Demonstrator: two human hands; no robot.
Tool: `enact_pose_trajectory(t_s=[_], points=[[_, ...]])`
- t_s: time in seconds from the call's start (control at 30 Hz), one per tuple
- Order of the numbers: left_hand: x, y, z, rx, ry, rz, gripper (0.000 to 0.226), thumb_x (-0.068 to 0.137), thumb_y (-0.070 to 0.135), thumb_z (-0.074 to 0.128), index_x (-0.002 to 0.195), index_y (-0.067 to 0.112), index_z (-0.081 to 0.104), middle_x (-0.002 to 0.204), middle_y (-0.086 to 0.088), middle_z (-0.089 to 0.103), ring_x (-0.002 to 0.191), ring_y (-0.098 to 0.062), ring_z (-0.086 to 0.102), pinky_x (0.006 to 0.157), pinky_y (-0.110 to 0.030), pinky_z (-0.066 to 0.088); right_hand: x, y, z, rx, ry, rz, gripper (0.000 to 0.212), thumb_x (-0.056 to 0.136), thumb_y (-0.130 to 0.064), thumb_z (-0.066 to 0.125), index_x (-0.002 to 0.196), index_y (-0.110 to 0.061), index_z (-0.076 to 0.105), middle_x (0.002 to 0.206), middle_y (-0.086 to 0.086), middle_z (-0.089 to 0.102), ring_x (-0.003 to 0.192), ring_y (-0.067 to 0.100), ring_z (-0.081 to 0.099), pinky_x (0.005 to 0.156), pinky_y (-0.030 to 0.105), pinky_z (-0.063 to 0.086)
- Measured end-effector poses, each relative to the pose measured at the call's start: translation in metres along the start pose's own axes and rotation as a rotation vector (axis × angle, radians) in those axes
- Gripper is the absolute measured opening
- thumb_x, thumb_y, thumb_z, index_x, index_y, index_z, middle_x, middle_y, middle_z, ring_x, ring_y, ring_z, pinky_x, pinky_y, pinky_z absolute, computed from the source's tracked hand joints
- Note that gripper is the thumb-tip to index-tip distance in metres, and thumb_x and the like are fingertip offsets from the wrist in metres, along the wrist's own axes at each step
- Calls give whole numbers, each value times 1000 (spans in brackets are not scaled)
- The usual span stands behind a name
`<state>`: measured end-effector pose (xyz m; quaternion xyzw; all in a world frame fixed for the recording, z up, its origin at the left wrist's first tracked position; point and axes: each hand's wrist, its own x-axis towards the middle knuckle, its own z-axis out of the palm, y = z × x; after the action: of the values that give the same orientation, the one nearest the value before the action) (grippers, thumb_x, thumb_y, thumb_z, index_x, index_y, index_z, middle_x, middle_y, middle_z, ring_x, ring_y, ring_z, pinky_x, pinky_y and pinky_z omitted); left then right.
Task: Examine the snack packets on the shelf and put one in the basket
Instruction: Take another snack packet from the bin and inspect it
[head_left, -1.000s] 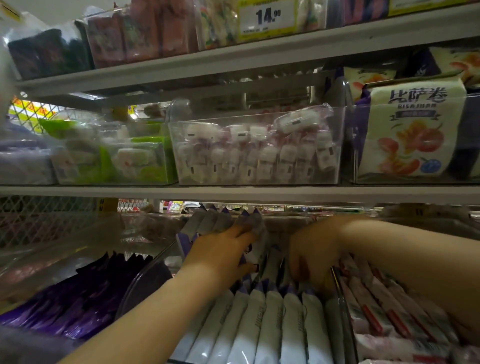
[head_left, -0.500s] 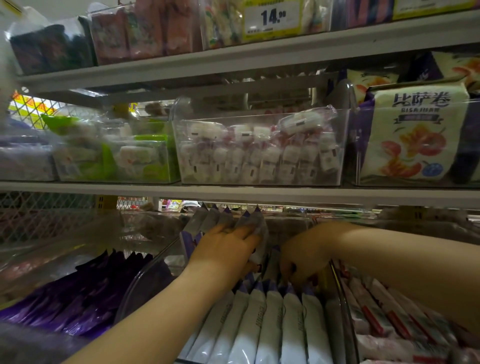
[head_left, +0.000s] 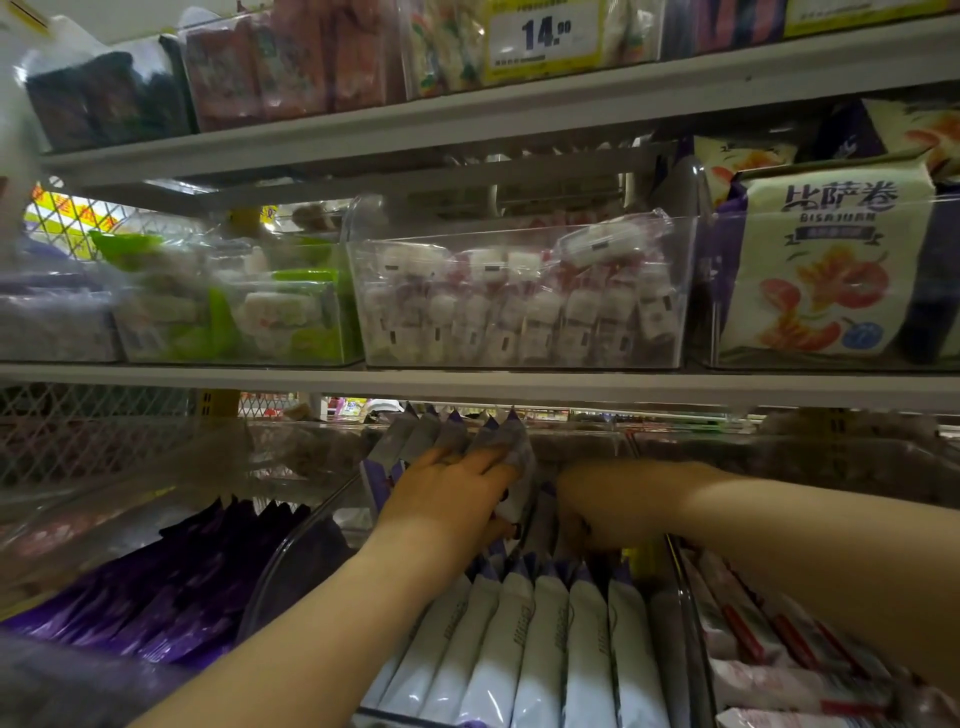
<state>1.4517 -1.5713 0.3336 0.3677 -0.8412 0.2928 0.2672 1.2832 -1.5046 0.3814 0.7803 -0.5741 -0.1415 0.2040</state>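
Snack packets (head_left: 540, 649), long white plastic sachets with purple tips, stand in rows inside a clear plastic bin (head_left: 275, 582) at the lower centre of the frame. I have my left hand (head_left: 452, 499) wrapped over an upright bunch of them at the back of the bin, fingers spread across their faces, thumb underneath. My right hand (head_left: 597, 514), just beside it, dips curled fingers among the packets; I cannot tell whether it grips one. Dark purple foil packs (head_left: 156, 597) lie at lower left.

A yellow price label (head_left: 545, 39) reading 14.90 sits at twelve o'clock; a wire mesh panel (head_left: 78, 441) stands at nine o'clock
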Motion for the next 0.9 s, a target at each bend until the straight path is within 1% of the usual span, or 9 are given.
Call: enact_pose_trajectory(t_s=[0.1,0.2,0.27,0.33,0.4,0.57,0.7,0.8,0.9], points=[[3,3,-4,10,0,16,68,92,41,56,151,32,23,162,10,13,143,-23,27,115,-31,13,-5,3,1,11,107,59,22,95,-7,47,106,1,63,100,17,64,77,22,50,61,26,41],[5,8,-10,13,9,67,70,91,39,57,151,30,22,161,8,17,139,-23,31,112,-29,16,-11,5,1,74,239,75,24,96,-6,45,115,-4,58,110,14,62,89,26,58,76,30,50],[8,13,-14,-11,24,87,67,91,38,59,149,30,27,159,8,23,138,-22,33,110,-29,20,-13,8,2,125,311,81,27,95,-5,44,121,-5,53,114,14,60,98,25,59,83,31,48],[11,15,-17,-53,10,86,63,90,36,62,146,29,34,157,7,28,138,-22,34,108,-30,26,-13,12,3,193,401,98,29,94,-2,43,123,-5,47,113,14,58,94,24,56,71,22,38],[14,16,-20,-81,-32,70,61,90,36,63,144,29,38,154,6,33,136,-21,36,103,-30,31,-13,16,5,217,494,116,30,94,-1,42,124,-3,43,108,15,58,95,25,57,65,21,29],[16,19,-18,-71,-72,46,61,90,32,63,145,28,37,156,5,31,136,-26,37,105,-33,33,-25,18,13,467,706,154,10,92,-15,54,99,-18,47,86,-2,55,83,20,54,67,31,38],[17,23,-18,-103,-31,-11,60,91,27,62,145,32,35,154,5,32,129,-32,46,101,-40,44,-41,13,21,571,799,205,19,87,-18,63,103,-24,55,93,-11,49,88,12,51,73,24,39],[11,24,-20,-208,109,-43,53,87,25,66,136,31,48,148,7,41,121,-27,53,93,-36,49,-61,9,24,537,934,185,10,86,-21,65,91,-26,59,90,-17,48,83,4,48,68,17,36],[8,31,-22,-328,199,-65,51,82,23,73,130,26,58,137,3,54,117,-24,57,90,-34,50,-79,3,25,548,1016,159,12,84,-23,69,86,-31,59,87,-18,51,80,0,49,69,10,39]])
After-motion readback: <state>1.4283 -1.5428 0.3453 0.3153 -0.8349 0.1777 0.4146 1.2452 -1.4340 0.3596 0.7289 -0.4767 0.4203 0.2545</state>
